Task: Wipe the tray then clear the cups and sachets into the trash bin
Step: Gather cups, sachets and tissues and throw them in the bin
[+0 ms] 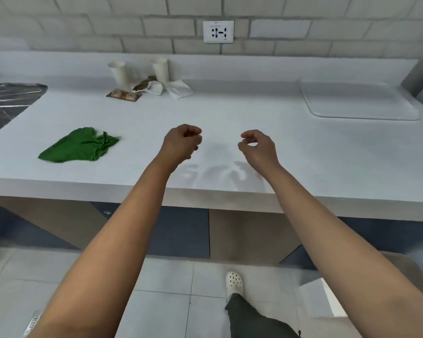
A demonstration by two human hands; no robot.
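A white tray (357,101) lies flat on the counter at the far right. Two white paper cups, one (119,73) and another (160,69), stand near the back wall, with brown sachets (124,95) and torn white wrappers (178,89) scattered around them. A crumpled green cloth (80,145) lies on the counter to the left. My left hand (181,142) hovers over the counter's middle with fingers curled shut, holding nothing. My right hand (258,146) hovers beside it, fingers loosely curled and apart, empty.
A white counter (230,123) runs along a tiled wall with a power socket (218,31). A dark bag (7,103) sits at the far left edge. Below are cabinet fronts, a tiled floor and my shoe (234,282).
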